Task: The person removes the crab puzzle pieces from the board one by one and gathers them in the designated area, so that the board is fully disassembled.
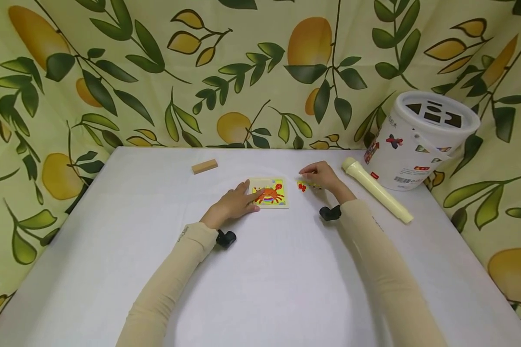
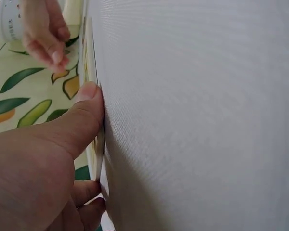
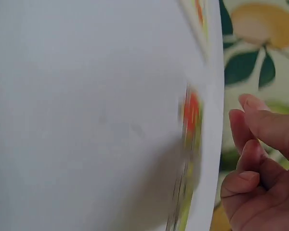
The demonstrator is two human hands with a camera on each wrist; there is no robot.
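Orange on a yellow ground, a crab fills the puzzle (image 1: 276, 193), which lies flat near the far part of the table (image 1: 269, 279). At its left side the left hand (image 1: 232, 205) holds it, grip bent around the edge, with one digit reaching over the picture. Just right of the puzzle lie some loose pieces (image 1: 302, 186), red and yellow; the right wrist view blurs them and their number cannot be told. Over them hangs the right hand (image 1: 324, 177), its grip loosely curled, thumb and forefinger close together with nothing visible between them. Each wrist carries a black device (image 1: 226, 239) below a beige sleeve (image 1: 169, 284). Left of the puzzle and farther back, a wooden block (image 1: 204, 166) lies at a slant. On the other side, beyond the right hand, a cream stick (image 1: 378, 192) lies diagonally, its thicker end farther away. Near it a white bucket (image 1: 410, 149) stands upright, its lid cut with holes. Leaf-and-fruit cloth (image 1: 252, 103) hangs behind the table and along its sides.
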